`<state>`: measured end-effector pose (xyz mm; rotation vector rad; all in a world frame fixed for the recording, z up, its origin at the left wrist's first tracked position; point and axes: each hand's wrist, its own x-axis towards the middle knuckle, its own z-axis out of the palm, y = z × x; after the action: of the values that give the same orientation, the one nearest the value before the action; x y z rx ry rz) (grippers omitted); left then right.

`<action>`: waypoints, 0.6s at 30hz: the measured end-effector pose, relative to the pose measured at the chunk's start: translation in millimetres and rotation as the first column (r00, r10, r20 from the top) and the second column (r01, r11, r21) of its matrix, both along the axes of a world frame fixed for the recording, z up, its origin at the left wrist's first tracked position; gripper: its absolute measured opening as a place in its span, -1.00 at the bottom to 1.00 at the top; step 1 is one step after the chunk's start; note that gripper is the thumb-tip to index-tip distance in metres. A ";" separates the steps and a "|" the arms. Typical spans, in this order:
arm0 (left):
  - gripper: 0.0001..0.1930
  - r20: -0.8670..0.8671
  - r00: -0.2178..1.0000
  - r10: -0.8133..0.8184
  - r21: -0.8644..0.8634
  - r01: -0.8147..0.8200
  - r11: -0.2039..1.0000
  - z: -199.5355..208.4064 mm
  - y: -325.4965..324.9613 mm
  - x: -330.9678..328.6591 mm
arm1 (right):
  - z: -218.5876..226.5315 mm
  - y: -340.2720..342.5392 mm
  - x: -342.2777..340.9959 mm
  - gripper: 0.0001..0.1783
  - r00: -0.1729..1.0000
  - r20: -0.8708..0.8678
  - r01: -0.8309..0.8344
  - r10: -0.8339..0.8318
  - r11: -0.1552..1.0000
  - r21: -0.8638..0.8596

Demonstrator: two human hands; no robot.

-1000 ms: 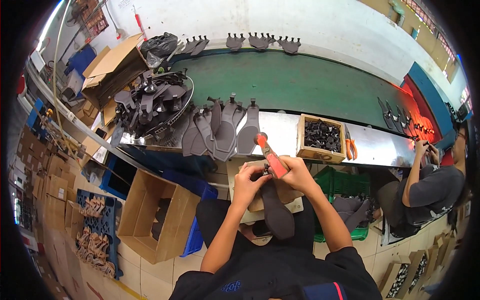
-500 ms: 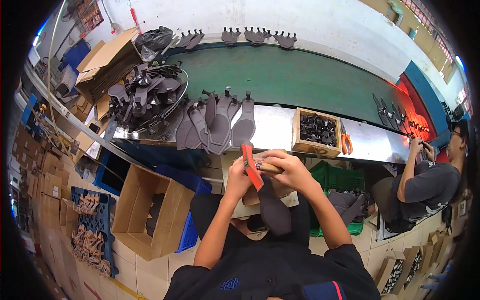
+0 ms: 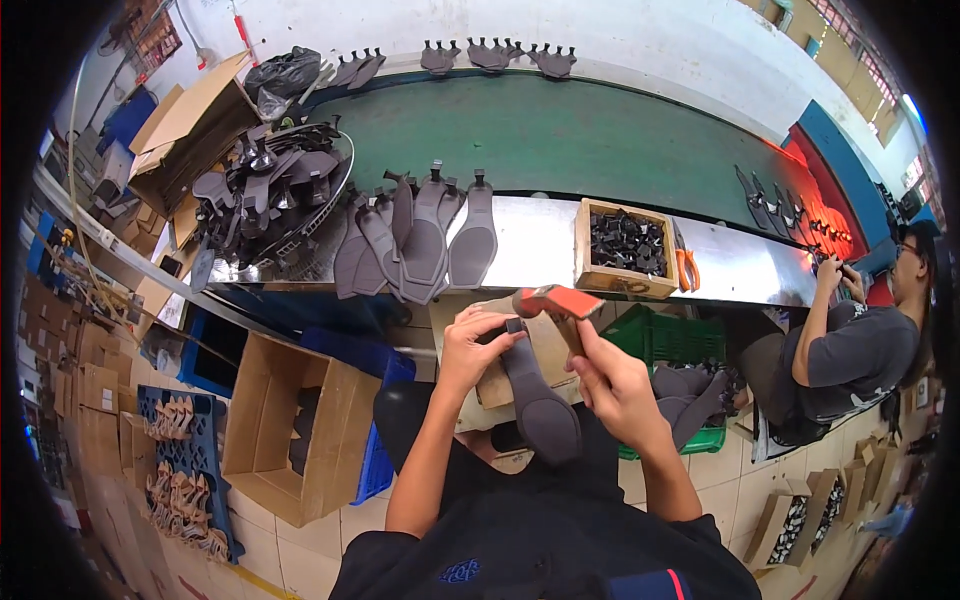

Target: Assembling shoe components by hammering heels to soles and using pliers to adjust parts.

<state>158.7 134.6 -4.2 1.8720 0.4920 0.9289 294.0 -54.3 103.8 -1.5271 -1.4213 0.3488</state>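
A dark grey shoe sole (image 3: 545, 410) lies in front of me, its wide toe end toward my body, over a light wooden block (image 3: 492, 388). At its far narrow end stands a small black heel piece (image 3: 515, 326). My left hand (image 3: 474, 345) is closed there, thumb and fingers pinching the heel end. My right hand (image 3: 615, 385) grips the wooden handle of a hammer (image 3: 562, 302). The hammer's red head is raised beside the heel end, apart from it.
Several soles with heels (image 3: 425, 240) lean along the metal bench edge, left of a wooden box (image 3: 580, 255) of small black parts and orange-handled pliers (image 3: 687, 268). A heaped basket (image 3: 348, 185) stands left. A green crate (image 3: 650, 335) and a co-worker (image 3: 850, 350) are right.
The hammer has swung to the right and tilted, lifting away from the heel end with my right hand. My left hand stays at the sole's heel end, which now shows.
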 end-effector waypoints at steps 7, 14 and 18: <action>-0.73 0.001 1.000 0.020 -0.006 -0.020 1.000 -8.1 1.3 -0.1 | -3.3 -3.8 -14.1 -0.32 0.990 0.139 -0.001 0.013 0.997 -0.080; -0.72 -0.008 0.999 0.048 0.024 -0.048 0.999 -8.0 -1.9 -1.5 | -3.3 -7.3 -14.2 -0.29 0.985 0.173 -0.009 0.025 0.996 -0.093; -0.57 -0.071 0.997 0.006 0.033 -0.004 0.999 2.7 -5.0 -4.9 | -2.5 -7.4 -2.1 -0.29 0.988 0.153 -0.019 0.036 0.993 -0.115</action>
<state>153.7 129.6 -1.5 1.9398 0.5277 0.8808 291.9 -61.6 101.3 -1.6579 -1.5678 0.3383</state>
